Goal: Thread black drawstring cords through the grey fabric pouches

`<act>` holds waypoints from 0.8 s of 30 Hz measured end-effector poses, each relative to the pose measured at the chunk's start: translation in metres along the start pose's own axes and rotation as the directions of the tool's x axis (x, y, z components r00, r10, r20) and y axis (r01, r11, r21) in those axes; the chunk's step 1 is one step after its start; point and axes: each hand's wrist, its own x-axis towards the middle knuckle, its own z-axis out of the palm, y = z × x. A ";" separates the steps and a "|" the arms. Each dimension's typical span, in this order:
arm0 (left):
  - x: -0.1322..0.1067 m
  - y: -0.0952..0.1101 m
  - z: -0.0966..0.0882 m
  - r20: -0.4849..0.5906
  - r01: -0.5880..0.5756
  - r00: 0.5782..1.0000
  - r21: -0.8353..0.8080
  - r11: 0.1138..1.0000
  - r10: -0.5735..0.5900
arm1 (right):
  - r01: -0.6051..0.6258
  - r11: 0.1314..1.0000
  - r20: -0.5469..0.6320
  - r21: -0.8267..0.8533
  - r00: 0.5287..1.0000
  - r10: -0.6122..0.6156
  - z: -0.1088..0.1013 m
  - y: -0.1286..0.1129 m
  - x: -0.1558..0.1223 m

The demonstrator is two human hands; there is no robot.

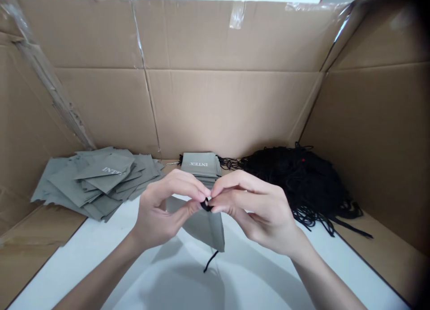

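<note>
My left hand (164, 207) and my right hand (255, 209) meet in the middle, raised above the white surface. Both pinch a small loop of black cord (205, 205) between thumb and fingertips. Below the fingers hangs a grey fabric pouch (208, 227), partly hidden behind my left hand. A short tail of black cord (211, 261) dangles under the pouch's lower corner. How the cord runs through the pouch is hidden by my fingers.
Loose grey pouches (101, 180) lie heaped at the left. A neat stack of pouches marked INTEX (200, 163) stands at the back centre. Black cords (298, 180) are piled at the right. Tall cardboard walls (231, 104) enclose the back and sides of the white table (117, 238).
</note>
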 end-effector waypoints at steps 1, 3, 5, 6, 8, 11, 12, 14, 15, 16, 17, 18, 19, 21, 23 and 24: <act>0.000 -0.001 -0.001 0.023 0.012 1.000 -0.002 1.000 -0.012 | -0.023 0.999 0.013 0.026 1.000 0.023 0.000 -0.002 0.000; 0.001 -0.001 -0.003 0.067 0.040 0.997 -0.011 0.999 -0.039 | -0.098 0.992 0.037 0.080 0.995 0.095 0.000 -0.006 0.000; 0.000 0.000 -0.004 0.102 0.051 0.994 -0.045 0.998 -0.046 | -0.214 0.967 0.064 0.141 0.976 0.206 0.001 -0.007 0.000; 0.000 0.001 -0.004 0.115 0.051 0.992 -0.068 0.996 -0.043 | -0.269 0.947 0.077 0.175 0.963 0.260 0.001 -0.007 0.000; -0.002 0.003 -0.003 0.131 0.068 0.990 -0.096 0.993 -0.056 | -0.336 0.915 0.081 0.223 0.942 0.326 0.002 -0.005 0.000; -0.004 0.006 -0.002 0.133 0.182 0.977 -0.106 0.978 -0.168 | -0.291 0.934 0.060 0.206 0.957 0.285 0.002 -0.002 -0.002; -0.004 0.006 -0.001 0.139 0.242 0.964 -0.126 0.962 -0.225 | -0.255 0.949 0.060 0.183 0.967 0.248 0.001 -0.001 -0.003; -0.005 0.006 0.000 0.154 0.353 0.932 -0.178 0.918 -0.328 | -0.186 0.972 0.066 0.141 0.982 0.178 -0.001 0.000 -0.004; -0.006 0.005 0.001 0.162 0.389 0.918 -0.200 0.899 -0.361 | -0.159 0.979 0.068 0.124 0.986 0.152 -0.001 0.000 -0.004; -0.007 0.005 0.003 0.161 0.408 0.911 -0.214 0.888 -0.380 | -0.142 0.984 0.067 0.107 0.988 0.136 -0.002 0.000 -0.005; -0.008 0.004 0.005 0.149 0.411 0.911 -0.223 0.884 -0.386 | -0.133 0.987 0.064 0.094 0.990 0.128 -0.002 0.000 -0.005; -0.009 0.004 0.007 0.124 0.404 0.914 -0.231 0.885 -0.385 | -0.131 0.988 0.061 0.083 0.990 0.126 -0.001 0.000 -0.005; -0.011 0.004 0.010 0.088 0.389 0.921 -0.241 0.889 -0.379 | -0.131 0.989 0.057 0.075 0.990 0.127 -0.001 0.000 -0.006; -0.015 0.003 0.016 -0.006 0.349 0.932 -0.264 0.899 -0.363 | -0.143 0.987 0.037 0.075 0.989 0.141 0.002 -0.001 -0.006; -0.018 0.003 0.021 -0.097 0.294 0.939 -0.275 0.915 -0.331 | -0.205 0.972 0.026 0.119 0.979 0.203 0.004 -0.001 -0.005; -0.020 0.002 0.023 -0.129 0.260 0.945 -0.270 0.927 -0.302 | -0.261 0.952 0.039 0.159 0.965 0.259 0.005 -0.002 -0.005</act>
